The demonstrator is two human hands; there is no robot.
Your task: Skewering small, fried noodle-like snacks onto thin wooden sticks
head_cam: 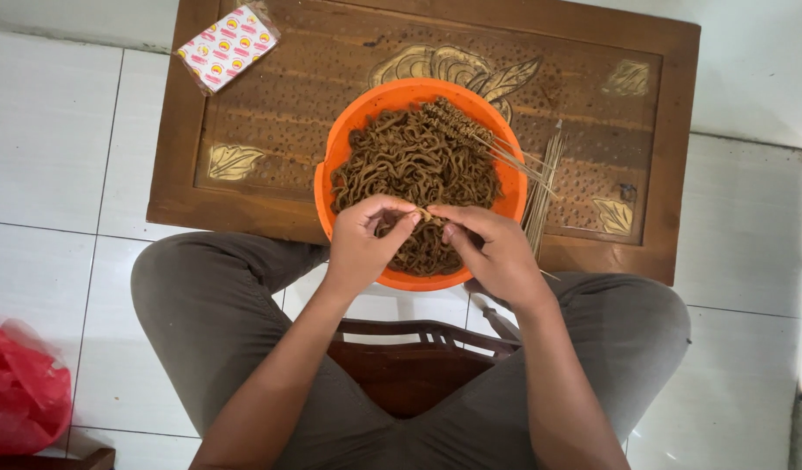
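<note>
Both hands are working over the orange bowl [348, 130], which is sitting on the carved wooden table [288, 52] with its near rim hanging past the table's 6 o'clock edge. The bowl is holding a heap of brown wavy strips [409, 161]. The left hand [363, 244] and the right hand [496, 248] are meeting at the bowl's 6 o'clock side, fingers [401, 228] of each pinching the same small strip piece [425, 213] between them. Finished skewers [457, 126], already loaded with strips, are lying across the bowl's rim at 1 o'clock, sticks pointing toward 4 o'clock. A bundle of bare sticks [540, 196] is lying on the table just beside the bowl at 3 o'clock. A red-and-white patterned packet [227, 45] is resting on the table's corner at 11 o'clock. A red plastic bag [22, 392] is sitting on the tiled floor at 8 o'clock.
</note>
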